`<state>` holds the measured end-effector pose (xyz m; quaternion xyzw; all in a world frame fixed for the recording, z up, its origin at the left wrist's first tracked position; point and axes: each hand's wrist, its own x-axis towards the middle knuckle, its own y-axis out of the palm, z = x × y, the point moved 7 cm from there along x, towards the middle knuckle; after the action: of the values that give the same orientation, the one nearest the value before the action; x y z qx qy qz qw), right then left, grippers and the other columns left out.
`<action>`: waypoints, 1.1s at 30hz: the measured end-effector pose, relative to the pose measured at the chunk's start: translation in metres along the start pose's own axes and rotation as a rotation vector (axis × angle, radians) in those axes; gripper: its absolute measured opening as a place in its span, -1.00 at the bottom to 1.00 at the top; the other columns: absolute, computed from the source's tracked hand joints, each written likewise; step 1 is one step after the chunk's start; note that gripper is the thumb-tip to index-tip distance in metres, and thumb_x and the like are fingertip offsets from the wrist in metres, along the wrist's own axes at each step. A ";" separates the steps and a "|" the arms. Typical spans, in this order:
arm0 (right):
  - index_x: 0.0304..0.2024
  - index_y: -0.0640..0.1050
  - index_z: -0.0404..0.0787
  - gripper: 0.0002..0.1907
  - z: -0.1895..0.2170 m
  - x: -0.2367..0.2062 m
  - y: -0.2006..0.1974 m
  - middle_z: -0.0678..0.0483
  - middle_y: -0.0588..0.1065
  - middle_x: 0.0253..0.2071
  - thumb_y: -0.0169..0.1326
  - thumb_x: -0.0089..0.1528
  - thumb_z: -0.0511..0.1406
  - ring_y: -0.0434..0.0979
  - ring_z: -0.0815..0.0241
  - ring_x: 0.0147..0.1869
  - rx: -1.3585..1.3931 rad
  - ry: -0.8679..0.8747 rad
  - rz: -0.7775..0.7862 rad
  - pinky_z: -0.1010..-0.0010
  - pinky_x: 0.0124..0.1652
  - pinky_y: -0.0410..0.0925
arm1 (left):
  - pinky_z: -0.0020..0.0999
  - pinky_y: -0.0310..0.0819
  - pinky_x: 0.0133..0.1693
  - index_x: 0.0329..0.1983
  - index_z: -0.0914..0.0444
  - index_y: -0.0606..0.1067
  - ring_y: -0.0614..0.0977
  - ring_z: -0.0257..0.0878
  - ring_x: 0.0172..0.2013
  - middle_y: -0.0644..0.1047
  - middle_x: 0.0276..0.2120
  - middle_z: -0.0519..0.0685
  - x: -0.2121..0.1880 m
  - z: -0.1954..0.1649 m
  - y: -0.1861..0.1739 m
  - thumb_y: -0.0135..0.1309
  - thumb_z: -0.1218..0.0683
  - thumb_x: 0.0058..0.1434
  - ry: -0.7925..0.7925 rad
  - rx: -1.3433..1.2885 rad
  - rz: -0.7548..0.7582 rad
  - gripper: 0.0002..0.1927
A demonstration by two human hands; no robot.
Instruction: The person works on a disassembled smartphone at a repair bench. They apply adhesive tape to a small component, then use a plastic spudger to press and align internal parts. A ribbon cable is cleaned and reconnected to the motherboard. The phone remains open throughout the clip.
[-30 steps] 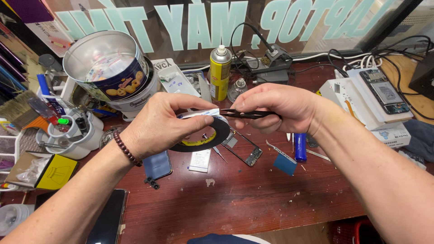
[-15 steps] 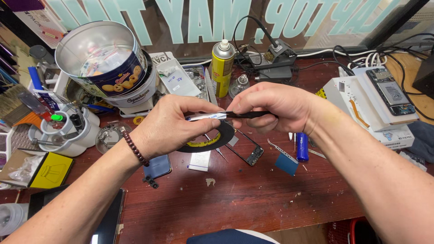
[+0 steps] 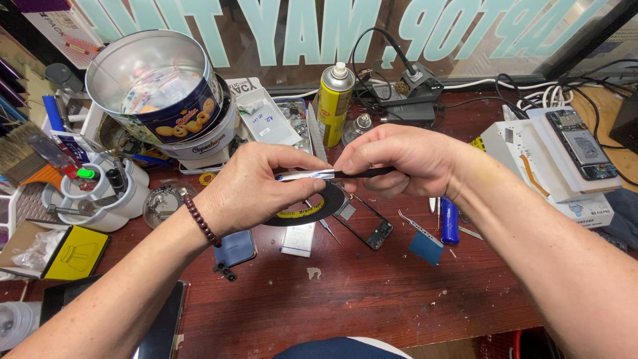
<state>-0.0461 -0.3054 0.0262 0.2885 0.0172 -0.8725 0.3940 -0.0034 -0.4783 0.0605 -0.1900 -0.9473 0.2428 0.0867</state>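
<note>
Hardly shifted, left hand (image 3: pixel 249 189) grips tape roll (image 3: pixel 307 209), right hand (image 3: pixel 405 159) pinching its black strip (image 3: pixel 362 173) taut between both closed grips

The left hand (image 3: pixel 249 189) covers most of the black tape roll (image 3: pixel 307 209), so only its lower arc shows. The right hand (image 3: pixel 405 159) hides the far end of the thin black tool (image 3: pixel 362 173); what that tool is stays unclear. Whether the silvery strip (image 3: pixel 306 175) is joined to the roll cannot be told. The phone frame (image 3: pixel 369 229) lies partly under the roll. Both forearms run off the bottom edge.
</note>
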 end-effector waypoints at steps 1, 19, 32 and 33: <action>-0.23 0.63 -0.39 -0.79 -0.001 0.001 0.000 0.00 0.55 -0.41 0.09 0.20 -0.34 0.14 0.48 -0.70 0.004 0.006 -0.002 0.62 -0.73 -0.06 | -0.51 0.60 -0.27 -0.09 0.16 0.69 0.67 -0.49 -0.35 0.74 -0.36 -0.12 0.000 0.001 -0.001 0.23 0.06 0.16 -0.004 0.005 0.001 -0.75; -0.25 0.64 -0.34 -0.79 0.013 -0.003 -0.001 0.04 0.53 -0.46 0.10 0.15 -0.33 0.14 0.46 -0.71 -0.139 0.009 -0.194 0.57 -0.73 -0.06 | -0.50 0.53 -0.32 -0.08 0.20 0.69 0.63 -0.45 -0.39 0.70 -0.39 -0.11 -0.016 0.015 -0.010 0.24 0.08 0.16 -0.131 -0.125 -0.108 -0.74; -0.21 0.67 -0.25 -0.78 0.020 -0.021 0.036 0.11 0.60 -0.39 0.21 0.14 -0.28 0.33 0.47 -0.50 -0.328 -0.333 -0.603 0.57 -0.53 0.18 | -0.48 0.40 -0.48 0.27 0.34 0.46 0.52 -0.37 -0.48 0.52 -0.45 -0.10 -0.025 0.031 0.019 0.08 0.20 0.24 -0.310 -1.003 -0.165 -0.51; -0.21 0.68 -0.26 -0.78 0.021 -0.021 0.038 0.11 0.61 -0.39 0.22 0.14 -0.28 0.37 0.47 -0.47 -0.350 -0.350 -0.612 0.58 -0.50 0.23 | -0.48 0.39 -0.48 0.27 0.34 0.46 0.52 -0.37 -0.47 0.52 -0.43 -0.11 -0.025 0.031 0.018 0.09 0.21 0.24 -0.306 -1.009 -0.177 -0.50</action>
<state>-0.0192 -0.3226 0.0622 0.0453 0.1832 -0.9696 0.1559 0.0173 -0.4865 0.0230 -0.0902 -0.9606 -0.2261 -0.1343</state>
